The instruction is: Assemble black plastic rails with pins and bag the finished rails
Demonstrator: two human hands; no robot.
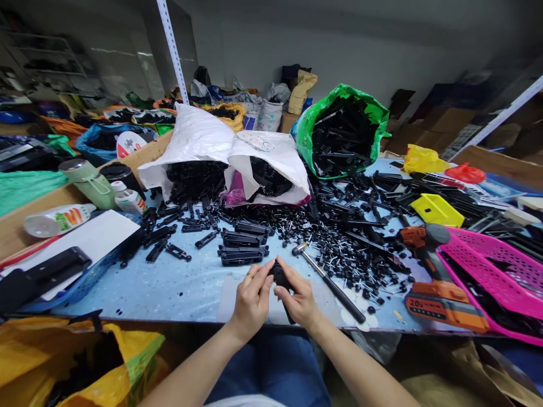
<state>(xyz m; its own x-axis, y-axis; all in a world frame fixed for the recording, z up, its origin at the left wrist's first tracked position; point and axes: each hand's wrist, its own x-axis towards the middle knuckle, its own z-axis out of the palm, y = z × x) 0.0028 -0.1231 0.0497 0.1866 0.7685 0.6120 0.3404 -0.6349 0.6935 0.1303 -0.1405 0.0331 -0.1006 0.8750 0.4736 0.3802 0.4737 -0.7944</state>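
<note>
Gripping 1 black part (pixel 280 275), both hands (pixel 251 298) meet near the table's front edge (pixel 203 320)

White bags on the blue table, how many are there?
2. The left white bag lies open with black parts in its mouth; the right white bag is next to it, beside the green bag. Another could be hidden behind them.

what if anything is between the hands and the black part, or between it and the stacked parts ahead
Nothing visible separates the left hand or right hand from the black part; both hold it. Toward the stacked parts, only the left hand's fingers intervene; the hammer lies off right.
</note>
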